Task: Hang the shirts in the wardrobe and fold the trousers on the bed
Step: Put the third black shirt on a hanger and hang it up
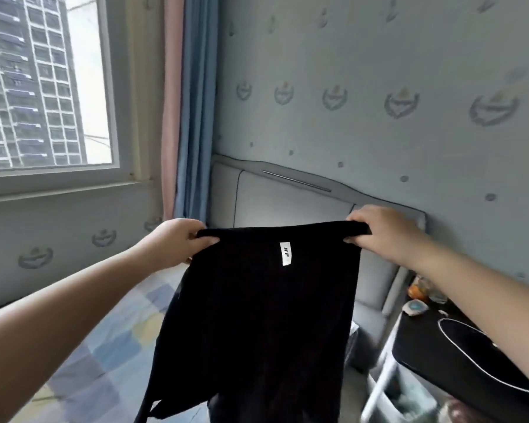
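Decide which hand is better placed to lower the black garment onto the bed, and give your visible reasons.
Left, probably. The left hand pinches the black garment by its top edge above the bed; the right hand keeps its grip over the bedside table.

garment (257, 315) bottom cut off, btm edge

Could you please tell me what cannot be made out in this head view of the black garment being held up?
- Black garment: its lower part is cut off by the bottom edge, so shirt or trousers is unclear.
- Left hand and right hand: fingertips are hidden behind the gripped top edge.
- Bed: partly hidden by the garment.
- Small items at right: too blurred to name.
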